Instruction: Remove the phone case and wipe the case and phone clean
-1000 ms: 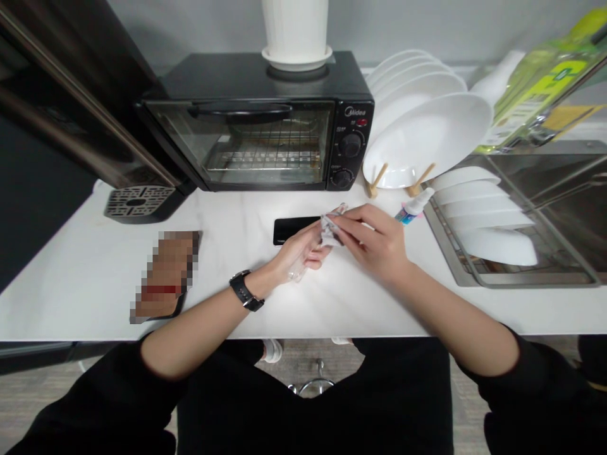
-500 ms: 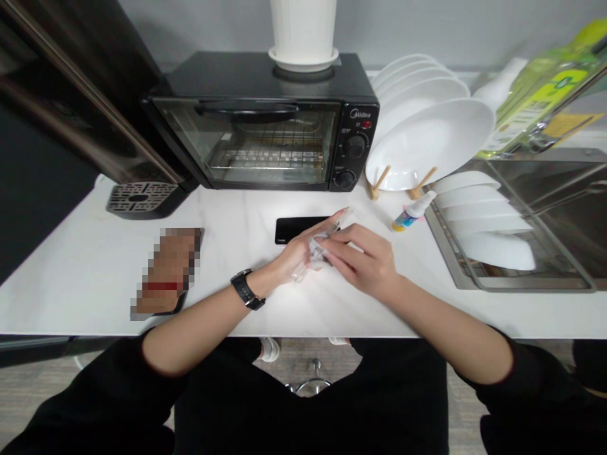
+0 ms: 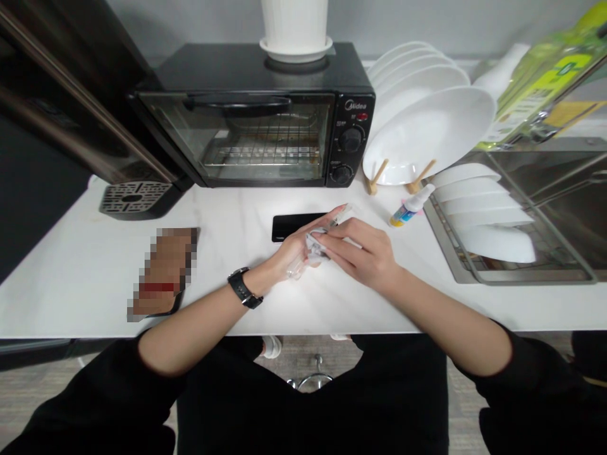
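Slanting away rightward, the clear case (image 3: pixel 296 266) sits in the curled left hand (image 3: pixel 290 250), right hand (image 3: pixel 368 251) pinching cloth (image 3: pixel 315 244) against it!

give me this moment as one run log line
left hand: holds clear case | right hand: holds crumpled wipe against it | black phone: on counter, partly hidden by left hand | spray bottle: beside sink

- Two hands (image 3: pixel 287 253) (image 3: pixel 370 253) in play!
- One cloth (image 3: pixel 315 242), one clear case (image 3: pixel 296 269)!
- One watch (image 3: pixel 244 288), one oven (image 3: pixel 256 126)!
- Two knobs (image 3: pixel 351 140) (image 3: pixel 341 174), two pegs (image 3: pixel 378 175) (image 3: pixel 423 175)!
- And one small spray bottle (image 3: pixel 410 207)!
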Motion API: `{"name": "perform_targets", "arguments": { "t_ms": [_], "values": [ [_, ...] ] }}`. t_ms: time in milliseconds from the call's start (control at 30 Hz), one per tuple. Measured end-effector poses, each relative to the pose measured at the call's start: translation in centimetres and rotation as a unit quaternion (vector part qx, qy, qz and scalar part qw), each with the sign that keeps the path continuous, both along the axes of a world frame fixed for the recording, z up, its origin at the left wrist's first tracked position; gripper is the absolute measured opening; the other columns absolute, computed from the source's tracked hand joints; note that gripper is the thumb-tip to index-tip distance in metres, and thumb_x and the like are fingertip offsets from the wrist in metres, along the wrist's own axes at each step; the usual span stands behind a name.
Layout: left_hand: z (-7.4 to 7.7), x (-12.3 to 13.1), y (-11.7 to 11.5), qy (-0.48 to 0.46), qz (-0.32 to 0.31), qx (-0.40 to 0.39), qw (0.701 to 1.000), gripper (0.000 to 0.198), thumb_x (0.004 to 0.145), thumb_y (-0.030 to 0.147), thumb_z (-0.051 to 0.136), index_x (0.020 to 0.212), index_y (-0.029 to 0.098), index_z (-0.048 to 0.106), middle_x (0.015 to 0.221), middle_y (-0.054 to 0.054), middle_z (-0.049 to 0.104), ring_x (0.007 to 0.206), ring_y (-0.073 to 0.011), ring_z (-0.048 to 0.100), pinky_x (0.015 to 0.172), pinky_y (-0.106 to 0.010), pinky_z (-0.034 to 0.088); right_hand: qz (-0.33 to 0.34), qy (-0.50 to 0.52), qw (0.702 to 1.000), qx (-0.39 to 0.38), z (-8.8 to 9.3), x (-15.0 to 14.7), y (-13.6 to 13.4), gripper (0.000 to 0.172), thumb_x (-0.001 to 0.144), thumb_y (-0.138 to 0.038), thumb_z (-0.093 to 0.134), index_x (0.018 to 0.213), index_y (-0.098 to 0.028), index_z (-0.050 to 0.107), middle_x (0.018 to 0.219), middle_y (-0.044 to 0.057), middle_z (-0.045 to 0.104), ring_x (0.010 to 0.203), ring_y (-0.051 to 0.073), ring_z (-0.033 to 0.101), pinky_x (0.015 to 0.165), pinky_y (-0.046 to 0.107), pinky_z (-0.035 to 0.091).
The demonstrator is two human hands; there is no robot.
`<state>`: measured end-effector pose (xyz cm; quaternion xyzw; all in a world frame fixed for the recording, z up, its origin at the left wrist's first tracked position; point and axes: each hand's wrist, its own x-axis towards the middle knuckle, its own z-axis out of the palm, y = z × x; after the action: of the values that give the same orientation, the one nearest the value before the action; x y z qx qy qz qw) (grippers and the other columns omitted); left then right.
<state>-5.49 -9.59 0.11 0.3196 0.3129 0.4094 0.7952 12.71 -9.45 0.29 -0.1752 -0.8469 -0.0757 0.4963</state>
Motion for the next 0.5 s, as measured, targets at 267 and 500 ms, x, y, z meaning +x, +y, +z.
{"name": "perform_targets", "arguments": {
  "t_ms": [267,500],
  "values": [
    [0.1,0.2,0.6,0.013,-0.009,-0.082,0.997,0.044,0.095,0.041,0.077,0.132,0.019,0.069,0.074,0.002,0.054,0.044,-0.0015,0.029,0.038,-0.014,0.012,-0.09,0.05,0.994,-0.028,0.0,2.0,3.2,0.024,0.103,-0.018,0.068,0.123,-0.024,0.079,0.091,0.005,0.075,0.08,0.017,0.071,0.068,0.031,0.059],
    [-0.5,0.1,0.4,0.01,-0.011,-0.07,0.997,0.045,0.098,0.035,0.072,0.14,0.021,0.067,0.066,0.006,0.046,0.044,-0.0034,0.031,0.04,-0.011,0.018,-0.068,0.04,0.996,-0.05,0.0,1.5,2.0,0.027,0.103,-0.019,0.067,0.127,-0.026,0.077,0.095,0.005,0.076,0.083,0.018,0.073,0.069,0.032,0.061]
  ]
}}
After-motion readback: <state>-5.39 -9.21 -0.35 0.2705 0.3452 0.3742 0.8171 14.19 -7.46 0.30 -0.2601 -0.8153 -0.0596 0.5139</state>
